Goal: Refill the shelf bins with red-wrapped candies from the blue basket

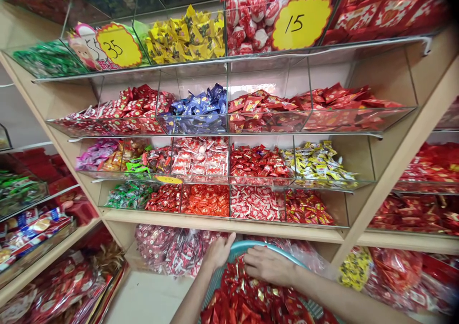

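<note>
A teal plastic basket (251, 243) is heaped with red shiny-wrapped candies (251, 301) at the bottom centre. My left hand (219, 251) is at the basket's far left rim, closed against it with the thumb pointing up; its other fingers are mostly hidden. Over the far part of the heap, my right hand (267, 265) lies palm down, with its fingers curled onto the candies. Whatever is under its palm is hidden.
Ahead stands a wooden shelf unit (222, 222) with several tiers of clear candy bins. Red candies (261, 163) and yellow-wrapped candies (319, 161) fill neighbouring bins. Bagged candies (161, 247) lie under the lowest shelf. More shelves (53, 245) flank both sides.
</note>
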`<state>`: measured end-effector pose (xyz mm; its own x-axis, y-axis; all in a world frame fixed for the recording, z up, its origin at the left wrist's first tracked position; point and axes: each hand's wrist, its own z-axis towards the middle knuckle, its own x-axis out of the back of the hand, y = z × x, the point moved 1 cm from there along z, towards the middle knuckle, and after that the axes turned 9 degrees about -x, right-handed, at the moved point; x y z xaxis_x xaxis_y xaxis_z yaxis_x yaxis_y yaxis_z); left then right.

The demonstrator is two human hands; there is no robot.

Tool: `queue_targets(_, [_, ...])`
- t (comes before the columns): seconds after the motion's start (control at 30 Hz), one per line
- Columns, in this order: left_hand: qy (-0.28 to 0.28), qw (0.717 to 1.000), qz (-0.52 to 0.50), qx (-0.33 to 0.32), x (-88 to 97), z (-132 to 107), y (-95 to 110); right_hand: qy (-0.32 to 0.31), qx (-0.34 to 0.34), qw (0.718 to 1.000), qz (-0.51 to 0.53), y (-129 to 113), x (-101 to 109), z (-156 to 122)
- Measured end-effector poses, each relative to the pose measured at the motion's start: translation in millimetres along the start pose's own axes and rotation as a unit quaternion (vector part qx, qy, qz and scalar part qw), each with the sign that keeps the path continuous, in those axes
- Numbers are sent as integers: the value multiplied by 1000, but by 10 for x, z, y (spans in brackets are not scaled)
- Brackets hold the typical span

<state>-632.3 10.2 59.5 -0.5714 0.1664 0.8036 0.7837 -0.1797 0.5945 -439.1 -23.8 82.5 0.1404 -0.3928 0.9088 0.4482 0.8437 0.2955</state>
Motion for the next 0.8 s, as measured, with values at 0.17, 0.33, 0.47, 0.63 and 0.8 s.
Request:
queue_targets(0.17, [6,1000,-1,-2,-30,11,-24,1,-20,1000,-8,74,46,-20])
queue_targets(0.33, [9,1000,-13,-27,-15,5,-7,61,-80,994,-36,494,522,105])
queue_targets(0.47, [8,1000,4,-12,-2,-1,19,140,-162,976,-41,1052,1103,299])
queue_targets(0.63, [4,1000,1,-4,-4,5,18,103,-307,941,-99,1682,1577,415])
queue_targets(0.8, [9,1000,-6,-7,-19,20,-9,-13,-369,917,-151,1946,1572,398])
